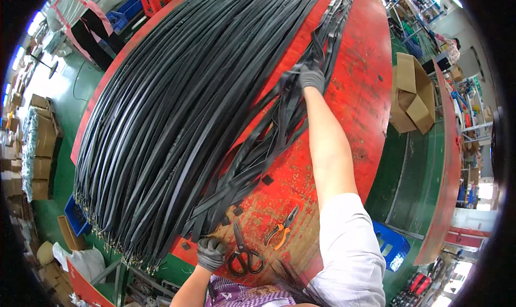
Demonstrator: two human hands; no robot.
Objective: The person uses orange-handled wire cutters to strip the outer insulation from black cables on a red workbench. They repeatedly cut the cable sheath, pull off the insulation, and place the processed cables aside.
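Note:
My right hand (312, 79), in a grey glove, reaches far up the table and is closed on a loose, tangled bundle of black flat strips (279, 125). The bundle runs from the far edge down toward my left hand. Near the front edge, my left hand (211, 254), gloved too, has its fingers curled in; whatever they hold, if anything, is hidden. Strip ends lie just above it. Black-handled scissors (244, 256) rest right of my left hand, blades pointing away. Beyond them lie orange-handled pliers (281, 229).
A broad mass of long black strips (177, 103) covers the left of the red table (360, 92), wire ends hanging over its edge. Small black scraps (267, 179) lie near the tools. An open carton (411, 95) and a blue crate (391, 245) stand to the right.

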